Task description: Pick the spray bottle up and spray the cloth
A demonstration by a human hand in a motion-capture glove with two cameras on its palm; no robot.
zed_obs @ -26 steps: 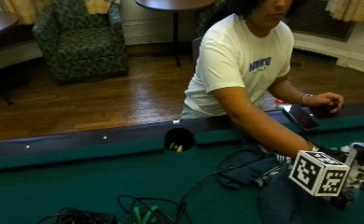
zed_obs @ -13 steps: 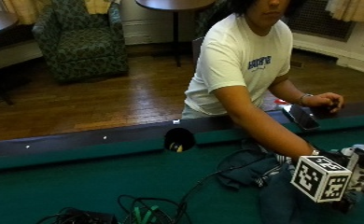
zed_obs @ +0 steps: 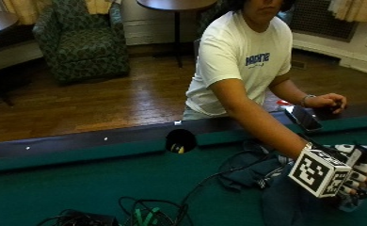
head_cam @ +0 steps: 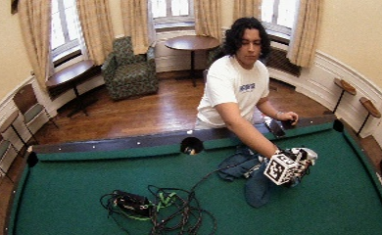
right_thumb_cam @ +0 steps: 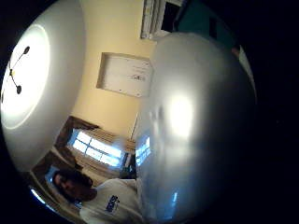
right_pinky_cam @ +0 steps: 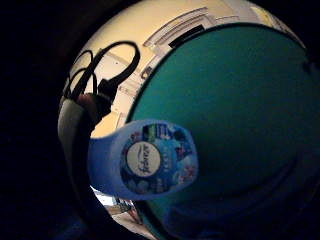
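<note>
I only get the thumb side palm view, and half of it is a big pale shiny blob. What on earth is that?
Observer: Most likely the spray bottle. The little finger side palm view shows its blue body and round label close to the palm.
Operator: Is anyone actually holding it?
Observer: Yes. In the outside view the gloved right hand has its fingers curled round it.
Operator: And the thing that gets sprayed?
Observer: A dark blue cloth lies crumpled on the green table, right beside that hand.
</note>
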